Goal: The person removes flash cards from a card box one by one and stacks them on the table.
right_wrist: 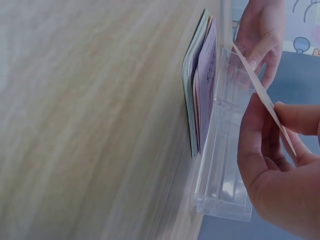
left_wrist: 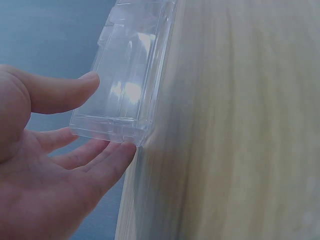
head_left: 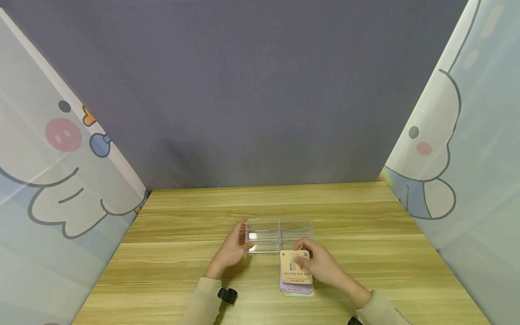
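A clear plastic divided box [head_left: 263, 247] sits on the table, its compartments see-through. At its left end is my left hand [head_left: 230, 248], fairly straight fingers [left_wrist: 107, 167] touching the end wall and thumb reaching over the top. My right hand [head_left: 325, 266] pinches a cream square card [head_left: 298, 276] between thumb and fingers. Printed words and a small picture cover the card's face. Seen from the right wrist, this card [right_wrist: 272, 112] is tilted and raised above a stack of cards [right_wrist: 205, 85]. The stack's top card [head_left: 297, 288] is purple, partly hidden under the cream one.
The wood-grain table [head_left: 174, 271] extends around the box and cards. A dark grey panel [head_left: 260, 99] stands behind it. Cartoon-printed curtains [head_left: 53, 189] hang on both sides. A black strap piece [head_left: 228, 295] is at my left wrist.
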`<state>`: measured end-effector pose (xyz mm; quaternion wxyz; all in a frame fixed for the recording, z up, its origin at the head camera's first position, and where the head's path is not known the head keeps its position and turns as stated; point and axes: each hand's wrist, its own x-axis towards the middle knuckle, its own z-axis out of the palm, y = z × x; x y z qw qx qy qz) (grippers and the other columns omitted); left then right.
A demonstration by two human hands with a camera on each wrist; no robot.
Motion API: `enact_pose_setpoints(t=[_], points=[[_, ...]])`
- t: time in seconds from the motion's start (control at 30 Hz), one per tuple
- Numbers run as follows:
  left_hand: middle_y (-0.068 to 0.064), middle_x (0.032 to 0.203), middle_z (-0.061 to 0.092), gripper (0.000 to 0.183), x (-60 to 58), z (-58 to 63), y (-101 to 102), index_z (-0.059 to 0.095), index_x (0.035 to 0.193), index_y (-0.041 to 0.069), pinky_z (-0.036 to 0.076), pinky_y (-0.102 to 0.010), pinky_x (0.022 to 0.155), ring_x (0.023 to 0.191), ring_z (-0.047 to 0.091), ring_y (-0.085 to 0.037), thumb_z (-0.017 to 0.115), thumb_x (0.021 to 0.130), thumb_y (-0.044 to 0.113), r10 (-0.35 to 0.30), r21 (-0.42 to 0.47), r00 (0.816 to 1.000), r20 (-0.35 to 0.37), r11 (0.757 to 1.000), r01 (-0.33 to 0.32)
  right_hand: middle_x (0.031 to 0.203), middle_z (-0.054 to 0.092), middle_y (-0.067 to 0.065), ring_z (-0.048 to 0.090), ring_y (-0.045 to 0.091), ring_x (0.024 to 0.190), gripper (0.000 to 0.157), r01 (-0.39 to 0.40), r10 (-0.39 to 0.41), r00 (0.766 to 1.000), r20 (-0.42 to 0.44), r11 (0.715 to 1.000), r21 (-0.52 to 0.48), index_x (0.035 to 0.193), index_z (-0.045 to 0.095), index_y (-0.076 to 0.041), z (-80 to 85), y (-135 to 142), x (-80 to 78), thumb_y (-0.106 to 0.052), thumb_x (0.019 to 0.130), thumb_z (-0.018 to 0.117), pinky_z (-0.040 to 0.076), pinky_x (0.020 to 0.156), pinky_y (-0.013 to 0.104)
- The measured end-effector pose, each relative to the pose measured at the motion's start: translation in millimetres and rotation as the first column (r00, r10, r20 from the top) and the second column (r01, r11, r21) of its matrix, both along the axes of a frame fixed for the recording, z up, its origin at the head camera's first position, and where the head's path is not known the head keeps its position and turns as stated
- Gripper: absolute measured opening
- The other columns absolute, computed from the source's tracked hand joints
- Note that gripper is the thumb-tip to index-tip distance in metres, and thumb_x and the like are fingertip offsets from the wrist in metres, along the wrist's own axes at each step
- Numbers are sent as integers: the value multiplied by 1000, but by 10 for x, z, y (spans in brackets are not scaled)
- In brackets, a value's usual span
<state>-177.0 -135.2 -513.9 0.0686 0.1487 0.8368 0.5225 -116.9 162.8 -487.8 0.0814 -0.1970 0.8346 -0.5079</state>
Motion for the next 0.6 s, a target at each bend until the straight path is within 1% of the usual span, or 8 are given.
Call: enact_pose_setpoints(t=[0.23, 0.3, 0.4, 0.47, 0.53, 0.6], points=[[-28, 153, 36, 77, 6, 5, -5, 22, 160, 4, 36, -66, 111, 138, 38, -53, 67, 98, 8, -7, 1, 1000, 0, 1000, 7, 99, 60, 5, 56, 12, 73, 20, 8, -7, 1000, -7, 1000, 29, 113, 62, -8, -13, -21, 14, -5, 95, 69, 51, 60, 21], [-28, 152, 36, 77, 6, 7, -9, 22, 160, 4, 37, -65, 111, 137, 38, -53, 67, 98, 8, -10, -5, 1000, -7, 1000, 10, 97, 60, 5, 57, 11, 73, 20, 12, -12, 1000, -1, 999, 31, 113, 62, -8, -16, -27, 15, -4, 95, 69, 51, 60, 21], [-28, 151, 37, 77, 6, 4, -12, 21, 160, 3, 38, -65, 109, 137, 39, -53, 67, 98, 8, -12, -14, 1000, -19, 1000, 12, 97, 62, 7, 60, 12, 74, 20, 6, -5, 1000, -4, 999, 36, 113, 61, -6, -24, -29, 20, -3, 95, 69, 55, 61, 23], [-29, 151, 38, 77, 3, 0, -12, 22, 160, 3, 39, -65, 109, 136, 40, -53, 68, 98, 9, -12, -16, 1000, -24, 1000, 11, 104, 65, 12, 63, 14, 78, 21, 1, 0, 1000, -28, 998, 58, 114, 60, -5, -37, -27, 26, -3, 95, 69, 59, 68, 27], [-28, 152, 37, 77, 0, -5, -9, 22, 160, 3, 38, -65, 109, 137, 40, -53, 67, 98, 9, -8, -13, 1000, -19, 1000, 8, 112, 67, 18, 67, 21, 89, 21, 1, 5, 998, -66, 996, 89, 114, 60, -5, -54, -26, 33, -3, 95, 69, 62, 79, 38], [-28, 152, 37, 77, -3, -11, -6, 22, 160, 4, 38, -66, 110, 137, 40, -53, 68, 98, 8, -6, -6, 1000, -15, 1000, 6, 120, 66, 23, 67, 31, 100, 22, 9, 4, 994, -107, 993, 122, 113, 60, -5, -71, -28, 41, -3, 94, 70, 59, 88, 50]])
